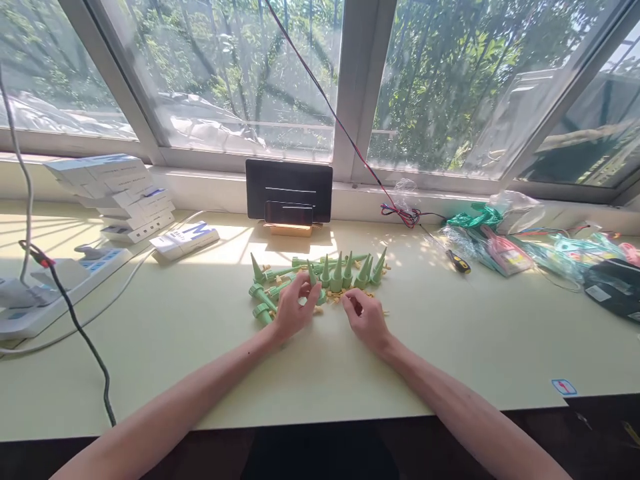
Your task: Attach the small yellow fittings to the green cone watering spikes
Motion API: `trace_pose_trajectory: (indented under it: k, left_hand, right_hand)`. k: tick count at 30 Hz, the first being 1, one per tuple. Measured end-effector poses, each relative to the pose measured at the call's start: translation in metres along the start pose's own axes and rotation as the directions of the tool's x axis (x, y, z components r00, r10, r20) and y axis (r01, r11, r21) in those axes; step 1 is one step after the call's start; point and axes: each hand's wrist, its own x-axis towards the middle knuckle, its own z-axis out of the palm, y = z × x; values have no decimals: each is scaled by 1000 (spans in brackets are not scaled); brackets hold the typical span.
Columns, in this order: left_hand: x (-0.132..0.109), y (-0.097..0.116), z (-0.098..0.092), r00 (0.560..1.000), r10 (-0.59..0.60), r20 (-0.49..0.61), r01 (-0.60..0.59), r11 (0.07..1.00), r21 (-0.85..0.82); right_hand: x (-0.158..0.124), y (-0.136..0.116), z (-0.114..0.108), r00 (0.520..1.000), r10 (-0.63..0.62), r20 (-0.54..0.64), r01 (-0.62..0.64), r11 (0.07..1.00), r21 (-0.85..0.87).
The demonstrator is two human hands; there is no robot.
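Note:
My left hand (296,307) is closed around a green plastic spike (312,272), its pointed tip up; it looks like a plant-watering spike. Just to the right, my right hand (367,317) has thumb and fingertips pinched together low over small yellow plastic parts (336,297). Whatever lies between those fingertips is too small or hidden to make out. Behind the hands, several green spikes (337,272) stand upright in a row. More of them lie on their sides to the left, including a ridged-cap spike (261,312) beside my left wrist.
A tablet (289,183) and a phone (289,213) lean in a wooden stand (290,229) at the back. White boxes (125,193) and a power strip (75,287) occupy the left. On the right are a screwdriver (458,262), plastic bags (507,250) and a dark pouch (613,287).

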Motion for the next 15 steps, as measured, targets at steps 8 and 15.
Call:
trace_pose_trajectory:
  k: [8, 15]
  left_hand:
    - [-2, 2, 3, 988, 147, -46, -142, 984, 106]
    - [-2, 4, 6, 955, 288, -72, -275, 950, 145]
  right_hand:
    - [6, 2, -11, 994, 19, -106, -24, 999, -39]
    - [13, 10, -18, 994, -98, -55, 90, 989, -120]
